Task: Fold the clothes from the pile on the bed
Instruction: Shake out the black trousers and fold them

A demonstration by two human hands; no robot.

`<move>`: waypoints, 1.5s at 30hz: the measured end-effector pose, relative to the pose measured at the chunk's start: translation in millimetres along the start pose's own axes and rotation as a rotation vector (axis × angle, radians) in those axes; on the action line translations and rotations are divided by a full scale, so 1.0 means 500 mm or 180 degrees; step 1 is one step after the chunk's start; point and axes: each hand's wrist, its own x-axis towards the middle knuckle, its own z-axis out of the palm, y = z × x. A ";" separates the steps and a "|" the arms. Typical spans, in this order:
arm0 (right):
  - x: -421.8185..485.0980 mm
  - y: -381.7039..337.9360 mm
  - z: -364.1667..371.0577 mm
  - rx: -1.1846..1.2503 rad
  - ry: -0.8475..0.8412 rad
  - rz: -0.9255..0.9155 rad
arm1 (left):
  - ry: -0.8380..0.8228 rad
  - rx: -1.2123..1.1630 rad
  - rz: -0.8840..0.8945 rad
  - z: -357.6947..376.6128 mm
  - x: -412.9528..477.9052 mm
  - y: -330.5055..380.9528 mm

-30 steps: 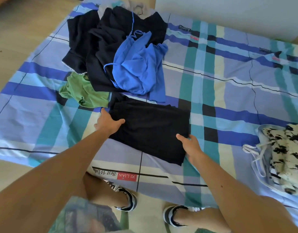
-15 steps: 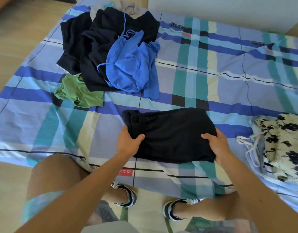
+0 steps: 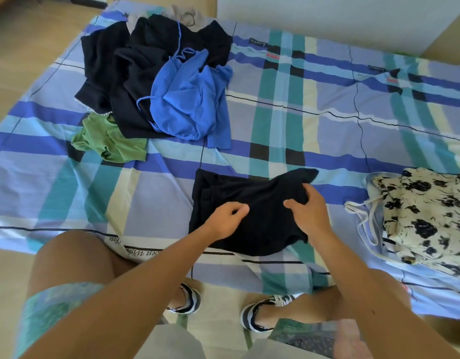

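Observation:
A folded black garment (image 3: 239, 195) lies near the front edge of the bed (image 3: 327, 130). My right hand (image 3: 308, 213) grips its right part, with the fabric bunched under the fingers and the far right corner lifted. My left hand (image 3: 223, 221) rests on the garment's near left part with fingers curled, pinching the cloth. The pile (image 3: 156, 73) of unfolded clothes sits at the back left: black pieces, a blue top (image 3: 190, 104) and a green garment (image 3: 107, 138).
A folded white garment with black flower print (image 3: 426, 216) lies on a pale blue piece at the right edge of the bed. The plaid sheet between pile and folded stack is bare. My legs and sandals stand against the bed's front edge.
The black garment slid right and toward the front edge. Both hands moved from its outer edges onto its top, and the right hand now bunches its right side inward.

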 end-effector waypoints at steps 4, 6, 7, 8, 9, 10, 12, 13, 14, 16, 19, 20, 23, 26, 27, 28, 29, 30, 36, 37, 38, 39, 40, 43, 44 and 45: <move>-0.051 -0.086 0.084 -0.0511 -0.0612 -0.0950 | 0.0445 -0.2147 -0.0482 -0.068 -0.028 0.037; -0.076 -0.086 0.145 -0.0771 -0.1294 -0.0928 | 0.0654 -0.2550 -0.0639 -0.101 -0.039 0.018; -0.087 -0.078 0.172 -0.0856 -0.1555 -0.0791 | 0.0732 -0.2478 -0.0759 -0.113 -0.045 0.006; -0.095 -0.062 0.194 -0.0884 -0.1703 -0.0651 | 0.0812 -0.2184 -0.0920 -0.120 -0.047 -0.011; -0.101 -0.043 0.210 -0.0854 -0.1711 -0.0549 | 0.0902 -0.1644 -0.1064 -0.124 -0.046 -0.031; -0.102 -0.022 0.221 -0.0803 -0.1547 -0.0545 | 0.1018 -0.0991 -0.1161 -0.129 -0.042 -0.053; -0.100 0.021 0.227 -0.0782 -0.0871 -0.0664 | 0.1215 -0.0034 -0.1270 -0.128 -0.037 -0.084; -0.095 0.039 0.224 -0.0775 -0.0511 -0.0693 | 0.1306 0.0161 -0.1264 -0.128 -0.035 -0.093; -0.088 0.056 0.220 -0.0730 -0.0247 -0.0624 | 0.1355 0.0227 -0.1233 -0.124 -0.037 -0.093; -0.070 0.079 0.205 -0.0337 -0.0189 -0.0041 | 0.1225 -0.0037 -0.1123 -0.106 -0.035 -0.089; -0.047 0.091 0.193 0.0531 -0.0704 0.0805 | 0.0936 -0.0714 -0.1080 -0.079 -0.033 -0.080; -0.041 0.091 0.190 0.0672 -0.0823 0.0903 | 0.0869 -0.0822 -0.1193 -0.074 -0.033 -0.078; -0.027 0.084 0.186 0.0926 -0.0983 0.1066 | 0.0747 -0.1271 -0.1495 -0.078 -0.031 -0.072; -0.014 0.072 0.179 0.1032 -0.1073 0.1180 | 0.0624 -0.2044 -0.1678 -0.093 -0.033 -0.044; -0.010 0.068 0.176 0.1077 -0.1076 0.1198 | 0.0660 -0.2208 -0.1713 -0.094 -0.030 -0.039; -0.008 0.064 0.171 0.1126 -0.1059 0.1193 | 0.0694 -0.2277 -0.1779 -0.096 -0.028 -0.040; -0.007 0.058 0.161 0.1152 -0.1041 0.1171 | 0.0722 -0.2311 -0.1840 -0.093 -0.020 -0.038; -0.008 0.052 0.156 0.1153 -0.1039 0.1141 | 0.0740 -0.2356 -0.1930 -0.091 -0.016 -0.039; -0.001 0.054 0.091 0.1112 -0.1077 0.0925 | 0.0343 -0.2347 -0.2044 -0.037 -0.036 0.037; 0.002 0.059 0.077 0.1082 -0.1084 0.0883 | 0.0310 -0.2365 -0.1956 -0.023 -0.037 0.044; 0.006 0.063 0.071 0.1046 -0.1099 0.0850 | 0.0338 -0.2423 -0.1863 -0.012 -0.040 0.054; 0.010 0.067 0.056 0.1010 -0.1084 0.0809 | 0.0342 -0.2484 -0.1745 0.002 -0.041 0.067; 0.017 0.074 0.036 0.0987 -0.1042 0.0761 | 0.0399 -0.2486 -0.1653 0.025 -0.035 0.078; 0.042 0.081 -0.051 0.1050 -0.0854 0.0554 | 0.0399 -0.2603 -0.1217 0.085 -0.016 0.139; 0.052 0.082 -0.093 0.1100 -0.0771 0.0435 | 0.0354 -0.2598 -0.1007 0.107 -0.004 0.169; 0.061 0.082 -0.140 0.1105 -0.0645 0.0330 | 0.0295 -0.2619 -0.0801 0.130 0.004 0.212</move>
